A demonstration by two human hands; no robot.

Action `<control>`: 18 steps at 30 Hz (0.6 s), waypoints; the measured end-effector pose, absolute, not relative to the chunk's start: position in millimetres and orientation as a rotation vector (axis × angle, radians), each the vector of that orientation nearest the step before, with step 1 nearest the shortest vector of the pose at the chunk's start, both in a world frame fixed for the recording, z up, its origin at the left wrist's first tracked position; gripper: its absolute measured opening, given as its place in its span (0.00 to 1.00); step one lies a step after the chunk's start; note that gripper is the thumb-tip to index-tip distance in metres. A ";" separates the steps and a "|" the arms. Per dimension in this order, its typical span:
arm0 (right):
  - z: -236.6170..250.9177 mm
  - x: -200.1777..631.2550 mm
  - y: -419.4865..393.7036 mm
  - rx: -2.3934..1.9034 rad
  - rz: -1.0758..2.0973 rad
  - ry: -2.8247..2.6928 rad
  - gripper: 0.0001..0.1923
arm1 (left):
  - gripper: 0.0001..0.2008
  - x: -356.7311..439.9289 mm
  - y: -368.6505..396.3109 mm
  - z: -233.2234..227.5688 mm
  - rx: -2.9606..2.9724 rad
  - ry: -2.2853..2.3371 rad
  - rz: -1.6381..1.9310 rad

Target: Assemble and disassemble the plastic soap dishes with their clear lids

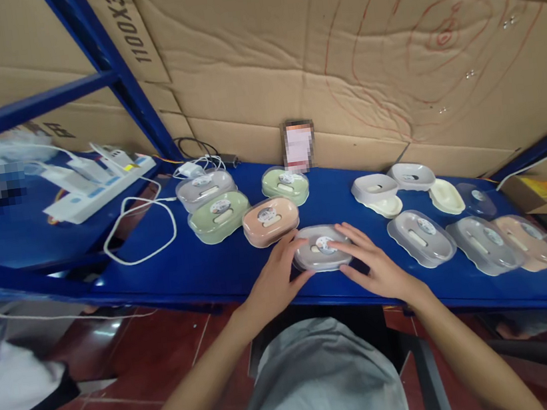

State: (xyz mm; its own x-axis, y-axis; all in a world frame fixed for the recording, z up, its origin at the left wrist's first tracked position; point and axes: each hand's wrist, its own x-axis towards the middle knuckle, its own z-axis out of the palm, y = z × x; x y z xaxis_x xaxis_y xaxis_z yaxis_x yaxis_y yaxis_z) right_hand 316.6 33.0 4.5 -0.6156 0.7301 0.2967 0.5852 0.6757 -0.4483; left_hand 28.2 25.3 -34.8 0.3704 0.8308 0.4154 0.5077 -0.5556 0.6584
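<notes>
A blue metal shelf (221, 265) ran across the head view, backed by creased cardboard sheets (334, 56) and framed by blue uprights, with red floor tiles below. Taking the grey lidded box (320, 249) near the shelf's front edge as the landmark, the left hand (276, 278) lay against its left end with fingers curled along the rim, and the right hand (374, 262) rested on its right side with fingers spread flat over the clear lid; both touched it, neither closed round it. Just left and behind the grey box sat one pink closed box (270, 221). Further left stood two green closed boxes, one (219, 216) beside the pink one and one (285, 185) behind it, and one grey closed box (205, 188) at the back left: five closed boxes in all, counting the landmark. Directly behind the landmark a small upright card (299, 146), blurred out, leaned on the cardboard. To the right of the landmark lay loose parts: two white trays (375, 187) (411, 175), two cream inserts (387, 207) (446, 195), and what looked like four clear lids (421, 237), the farthest one over something pink; the exact count there was hard to tell. Far left of the landmark, a white power strip (100, 187) and a looped white cable (140, 229) lay on the shelving.
</notes>
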 end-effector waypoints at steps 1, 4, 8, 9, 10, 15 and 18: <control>3.2 315.5 32.1 -1.029 0.390 -2.439 0.30 | 0.30 27.9 25.8 -36.1 2.200 1.162 1.052; 1.0 314.4 28.2 -1.028 0.279 -2.490 0.32 | 0.33 27.0 27.1 -37.7 2.168 1.147 1.062; 0.8 315.1 27.2 -1.011 0.145 -2.552 0.32 | 0.38 25.8 27.4 -36.2 2.140 1.143 0.982; 0.1 315.1 27.6 -1.012 0.111 -2.564 0.32 | 0.38 25.5 27.3 -35.8 2.131 1.151 0.962; -1.2 314.9 27.8 -1.015 0.077 -2.572 0.32 | 0.37 25.3 27.2 -35.4 2.122 1.162 0.947; -13.1 312.3 19.1 -1.051 -0.147 -2.543 0.32 | 0.34 26.3 25.4 -32.5 2.108 1.184 0.887; -15.0 309.0 13.6 -1.234 -0.369 -2.444 0.31 | 0.32 28.1 23.6 -29.0 2.116 1.203 0.896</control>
